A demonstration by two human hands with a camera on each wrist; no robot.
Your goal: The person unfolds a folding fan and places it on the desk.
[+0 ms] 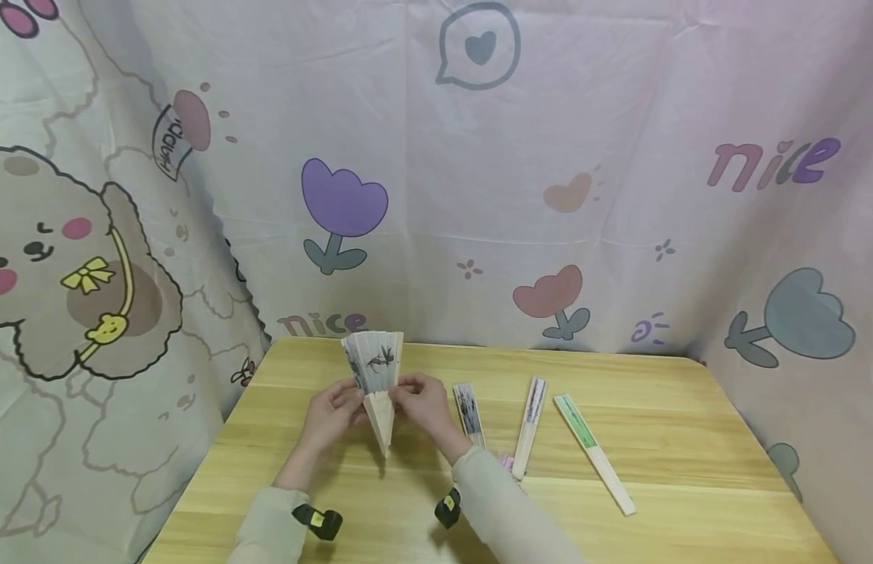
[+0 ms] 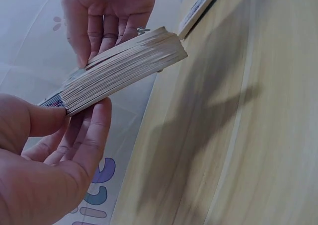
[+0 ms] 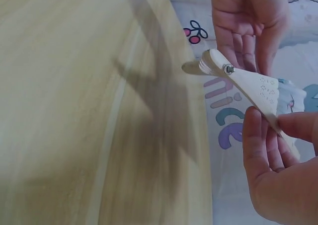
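A partly spread folding fan (image 1: 376, 368) with a dark plant print stands upright above the table, its pale ribs narrowing down to a pivot. My left hand (image 1: 332, 411) pinches its left edge between thumb and fingers, near where the leaf meets the ribs. On the opposite edge, my right hand (image 1: 425, 401) pinches the outer rib the same way. In the left wrist view the ribs (image 2: 124, 68) lie stacked close together, with a small metal pin at their end. The right wrist view shows a perforated pattern on the outer rib (image 3: 261, 88).
Right of my hands lie a closed fan with a dark print (image 1: 468, 411), one with a purplish print (image 1: 530, 427) and a green one (image 1: 594, 453). A pink patterned piece (image 1: 506, 461) shows beside my right sleeve. A printed curtain (image 1: 471, 196) hangs behind the wooden table (image 1: 661, 407).
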